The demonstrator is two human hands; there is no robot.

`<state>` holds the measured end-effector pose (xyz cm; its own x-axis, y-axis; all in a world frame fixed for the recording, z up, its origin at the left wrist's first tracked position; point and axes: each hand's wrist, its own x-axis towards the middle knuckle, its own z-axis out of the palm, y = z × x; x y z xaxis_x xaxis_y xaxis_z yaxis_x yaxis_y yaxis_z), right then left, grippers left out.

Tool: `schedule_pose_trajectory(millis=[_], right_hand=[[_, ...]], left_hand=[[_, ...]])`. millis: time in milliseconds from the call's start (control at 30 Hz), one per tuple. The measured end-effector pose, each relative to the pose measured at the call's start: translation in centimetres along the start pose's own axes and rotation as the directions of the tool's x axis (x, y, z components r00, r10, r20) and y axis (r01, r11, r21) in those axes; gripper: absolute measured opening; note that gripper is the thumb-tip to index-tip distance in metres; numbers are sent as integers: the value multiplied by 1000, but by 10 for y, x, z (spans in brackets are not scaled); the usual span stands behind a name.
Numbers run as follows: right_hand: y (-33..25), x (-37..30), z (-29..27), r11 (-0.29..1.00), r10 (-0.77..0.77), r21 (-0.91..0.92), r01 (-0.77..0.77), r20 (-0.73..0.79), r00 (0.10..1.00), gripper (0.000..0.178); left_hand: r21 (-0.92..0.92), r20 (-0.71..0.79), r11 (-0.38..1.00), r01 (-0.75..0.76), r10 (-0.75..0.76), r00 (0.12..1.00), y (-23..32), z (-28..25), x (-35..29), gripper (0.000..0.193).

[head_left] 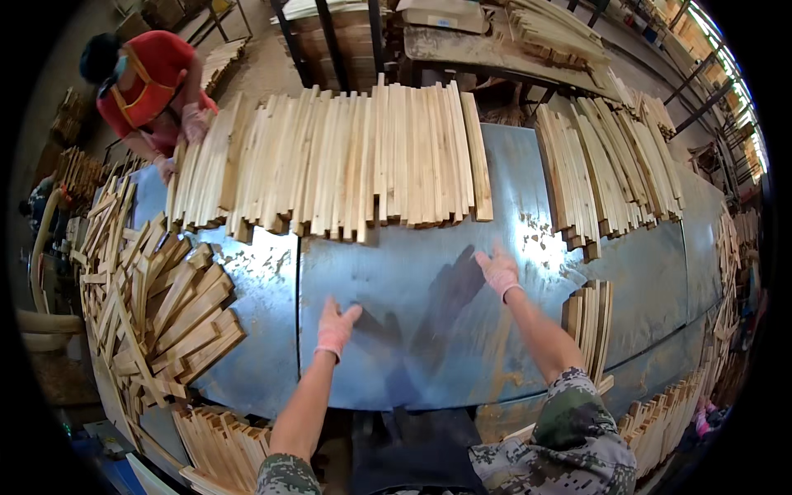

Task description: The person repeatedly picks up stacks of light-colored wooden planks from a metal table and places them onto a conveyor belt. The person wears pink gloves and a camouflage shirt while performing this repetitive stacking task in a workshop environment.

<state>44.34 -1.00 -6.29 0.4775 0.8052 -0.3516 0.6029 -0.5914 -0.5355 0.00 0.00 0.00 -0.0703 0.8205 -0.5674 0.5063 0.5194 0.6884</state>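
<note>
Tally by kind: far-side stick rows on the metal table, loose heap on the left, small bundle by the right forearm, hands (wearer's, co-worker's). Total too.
Stick rows: 2 (row ahead, row at right)
Loose heap: 1
Small bundle: 1
Wearer's hands: 2 (left hand, right hand)
Co-worker's hands: 2
Total: 8

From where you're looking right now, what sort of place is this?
Probably a woodworking shop: a row of wooden strips lies on a shiny bluish worktable, with a jumbled heap of wood pieces at left.
</note>
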Motion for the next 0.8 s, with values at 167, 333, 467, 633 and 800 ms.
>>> schedule_pose_trajectory(millis=[167, 333, 467, 633, 800], right_hand=[[3, 119, -79, 996, 14, -82, -31, -194, 981, 79], [-13, 167, -55, 995, -100, -28, 96, -292, 951, 71], [7, 217, -5, 672, 228, 738, 57, -280, 932, 72], [-23, 212, -38, 906, -4, 415, 83, -189, 982, 72], [-4, 233, -53, 960, -128, 241, 142, -71, 989, 70]], left_hand=[[-506, -175, 860, -70, -22, 984, 41, 95, 144, 112], [-428, -330, 903, -40, -115, 937, 77, 103, 181, 113], [-379, -435, 923, -63, -117, 893, 69, 107, 190, 97], [-430, -463, 901, -51, -172, 870, 89, 99, 188, 71], [-289, -418, 957, 4, -130, 899, 88, 104, 176, 65]])
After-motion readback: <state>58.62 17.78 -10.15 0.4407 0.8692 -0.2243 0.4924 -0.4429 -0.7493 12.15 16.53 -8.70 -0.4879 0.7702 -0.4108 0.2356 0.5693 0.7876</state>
